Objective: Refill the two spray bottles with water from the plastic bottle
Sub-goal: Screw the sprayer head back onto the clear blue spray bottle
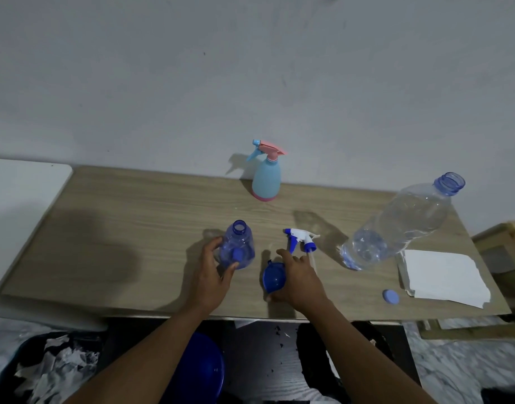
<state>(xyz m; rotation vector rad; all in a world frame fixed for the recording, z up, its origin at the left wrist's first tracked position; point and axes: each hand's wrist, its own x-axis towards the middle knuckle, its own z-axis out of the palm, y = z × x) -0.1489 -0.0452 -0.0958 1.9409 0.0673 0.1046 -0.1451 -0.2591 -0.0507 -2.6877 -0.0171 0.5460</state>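
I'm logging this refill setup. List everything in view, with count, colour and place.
Open spray bottle: 1, clear blue, table centre.
Trigger head: 1, white and blue, lying beside it.
Funnel: 1, blue, front centre.
Capped spray bottle: 1, light blue and pink, by the wall.
Plastic bottle: 1, clear, uncapped, right.
Cap: 1, blue, front right.
Paper: white, right edge.
Left hand: on the open bottle.
Right hand: on the funnel.

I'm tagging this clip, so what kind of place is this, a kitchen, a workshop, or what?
Probably a plain room in a home, not a kitchen or workshop. A small wood-grain table stands against a bare painted wall, a bin of torn paper sits on the floor, and no sink or tools are in view.
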